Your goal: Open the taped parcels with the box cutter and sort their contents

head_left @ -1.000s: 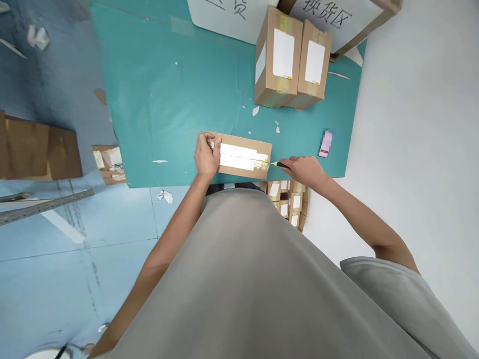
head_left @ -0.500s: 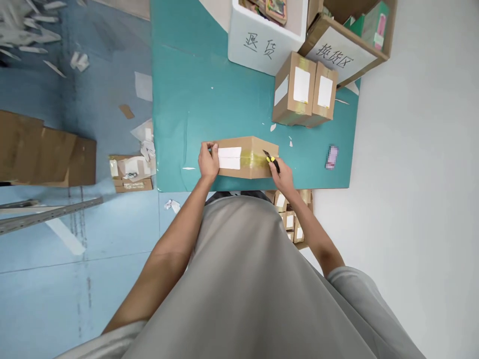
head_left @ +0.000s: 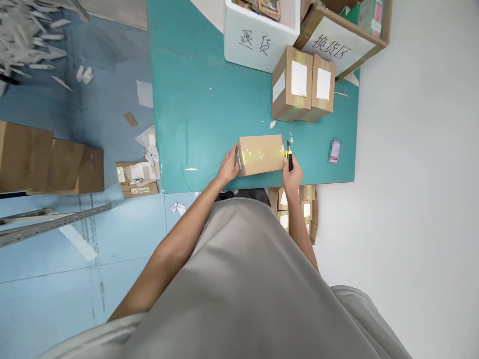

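A taped cardboard box (head_left: 261, 155) lies near the front edge of the teal table, a strip of clear yellowish tape running along its upper face. My left hand (head_left: 229, 165) grips the box's left end, its fingers against that side. At the other end, my right hand (head_left: 293, 172) is closed around a black and yellow box cutter (head_left: 290, 158), whose blade points away from me. The thumb side of this hand is right by the box's right end; whether it presses on the cardboard I cannot tell.
Two labelled cardboard boxes (head_left: 299, 87) stand at the table's back right, before a white bin (head_left: 258, 42) and an open carton (head_left: 344, 47). A blurred pinkish object (head_left: 334, 151) lies at the right. More small boxes (head_left: 283, 219) sit below the table edge.
The box has been turned, so its taped face is now up and the white label no longer shows. Both hands have shifted right, and the cutter has moved from the box's top to beside its right end.
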Demonstrator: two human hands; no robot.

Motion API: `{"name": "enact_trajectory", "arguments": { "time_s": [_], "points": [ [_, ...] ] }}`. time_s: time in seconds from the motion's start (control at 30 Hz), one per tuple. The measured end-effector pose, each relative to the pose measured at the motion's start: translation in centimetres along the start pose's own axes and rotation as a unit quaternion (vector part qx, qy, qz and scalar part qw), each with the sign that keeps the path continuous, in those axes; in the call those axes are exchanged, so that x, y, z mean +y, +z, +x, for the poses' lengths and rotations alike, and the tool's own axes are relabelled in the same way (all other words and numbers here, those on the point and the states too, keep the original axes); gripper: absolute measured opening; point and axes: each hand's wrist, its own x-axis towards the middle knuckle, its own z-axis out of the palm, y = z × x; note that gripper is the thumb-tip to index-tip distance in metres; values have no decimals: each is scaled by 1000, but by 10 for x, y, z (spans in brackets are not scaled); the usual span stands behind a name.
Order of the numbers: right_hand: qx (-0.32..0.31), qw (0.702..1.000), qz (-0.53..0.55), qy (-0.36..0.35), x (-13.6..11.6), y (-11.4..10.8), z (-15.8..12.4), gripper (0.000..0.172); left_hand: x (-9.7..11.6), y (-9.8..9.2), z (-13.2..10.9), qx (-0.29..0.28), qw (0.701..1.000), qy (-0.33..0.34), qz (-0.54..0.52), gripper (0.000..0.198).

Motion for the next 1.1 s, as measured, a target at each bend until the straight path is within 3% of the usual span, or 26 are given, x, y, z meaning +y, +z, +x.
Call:
{"name": "enact_trajectory", "arguments": {
  "time_s": [0.13, 0.33, 0.43, 0.5, 0.63, 0.7, 0.83, 1.1],
  "points": [
    [-43, 999, -20, -18, 16, 0, 2, 83, 37, -21, 19, 36, 998, -11, -42, 55],
    [-40, 998, -50, -1, 16, -8, -6, 76, 75, -51, 40, -16, 999, -30, -27, 31],
    [-25, 999, -39, 6, 6, -24, -21, 74, 80, -55, 44, -33, 998, -45, -26, 30],
    [-48, 999, 4, -11, -7, -30, -35, 71, 83, -56, 45, -31, 997, -59, -30, 31],
    [-145, 979, 128, -71, -38, -19, -58, 65, 96, -59, 46, -29, 994, -101, -41, 36],
    [-165, 971, 146, -91, -53, -10, -60, 63, 101, -60, 46, -28, 992, -114, -46, 37],
    [-182, 974, 103, -87, -73, -5, -52, 62, 104, -59, 45, -16, 992, -115, -55, 37],
    [-234, 969, 20, -76, -95, -29, -55, 64, 98, -56, 45, -5, 990, -119, -76, 37]
  ]
}}
